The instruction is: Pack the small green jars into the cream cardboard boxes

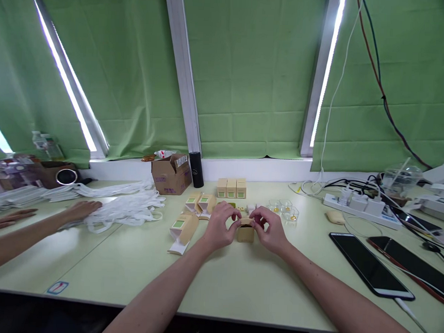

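Left hand (220,229) and right hand (272,231) pinch the small open carton (246,233) on the counter (240,279) with curled fingers; three shut cartons (231,188) stand behind; open cartons (185,228) and clear jars (284,208) lie alongside.

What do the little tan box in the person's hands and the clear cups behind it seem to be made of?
The little tan box, held by the left hand and right hand, looks like thin matte card: flat brown with folded edges. The clear cups look like glossy plastic, possibly glass: they are see-through, with bright glints.
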Available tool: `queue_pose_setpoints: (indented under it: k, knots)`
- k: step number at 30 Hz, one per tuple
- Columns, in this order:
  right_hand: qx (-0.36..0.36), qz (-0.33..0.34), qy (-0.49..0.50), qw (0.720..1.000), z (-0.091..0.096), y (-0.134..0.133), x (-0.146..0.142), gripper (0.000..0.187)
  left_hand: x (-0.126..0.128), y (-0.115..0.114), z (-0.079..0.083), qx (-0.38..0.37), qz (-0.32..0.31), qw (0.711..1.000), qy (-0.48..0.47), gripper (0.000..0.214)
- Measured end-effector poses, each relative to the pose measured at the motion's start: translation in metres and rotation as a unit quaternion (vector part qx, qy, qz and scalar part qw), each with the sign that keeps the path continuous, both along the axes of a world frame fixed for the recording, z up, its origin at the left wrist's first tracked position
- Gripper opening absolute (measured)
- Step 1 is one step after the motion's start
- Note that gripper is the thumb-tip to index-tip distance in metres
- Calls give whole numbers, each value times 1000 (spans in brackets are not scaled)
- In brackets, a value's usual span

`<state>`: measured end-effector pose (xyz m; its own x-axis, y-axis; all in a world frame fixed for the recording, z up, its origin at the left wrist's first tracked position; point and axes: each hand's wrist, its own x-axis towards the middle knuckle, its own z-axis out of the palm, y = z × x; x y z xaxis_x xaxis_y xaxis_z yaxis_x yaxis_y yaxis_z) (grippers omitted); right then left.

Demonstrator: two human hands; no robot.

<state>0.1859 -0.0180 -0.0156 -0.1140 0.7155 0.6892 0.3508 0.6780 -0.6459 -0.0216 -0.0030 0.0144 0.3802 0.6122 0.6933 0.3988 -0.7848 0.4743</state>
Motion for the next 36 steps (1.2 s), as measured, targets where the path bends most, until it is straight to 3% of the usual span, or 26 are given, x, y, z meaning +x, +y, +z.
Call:
queue_pose_setpoints:
  k: [13,27,36]
  knots:
    - [19,-12,-76,997,2,-3,2,4,-1,1,-9,29,16,998,48,13]
    - [170,-19,-125,977,-10,5,6,12,-1,4,-15,94,26,991,87,4]
    - [167,-12,-134,977,-12,6,8,14,-1,3,-13,91,23,991,100,13]
